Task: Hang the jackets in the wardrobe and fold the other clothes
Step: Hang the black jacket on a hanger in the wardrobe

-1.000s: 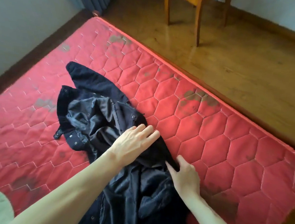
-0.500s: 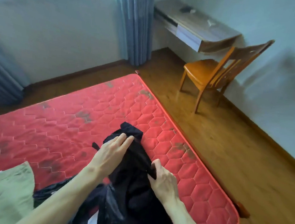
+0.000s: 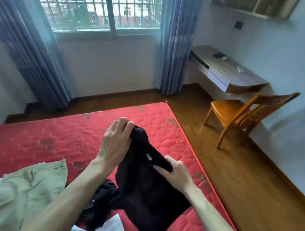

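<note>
Two hands are gripping one dark jacket (image 3: 142, 193) above the near right part of the red mattress (image 3: 58, 140). Left hand (image 3: 115, 145) is pinching the far, upper end of the garment with curled fingers; right hand (image 3: 177, 173) is clamping a fold of it nearer the body, thumb across the cloth. A small pale tag (image 3: 148, 156) is showing between the two grips. Long axis of the held edge is running from far-left to near-right, sloping down toward the right hand; the rest is hanging and pooling on the mattress below the forearms. Judgement: this is the collar or shoulder line being found for hanging. Wardrobe is not in view, so its direction cannot be told. A khaki garment (image 3: 27, 193) is lying at near left, apart from the jacket.
</note>
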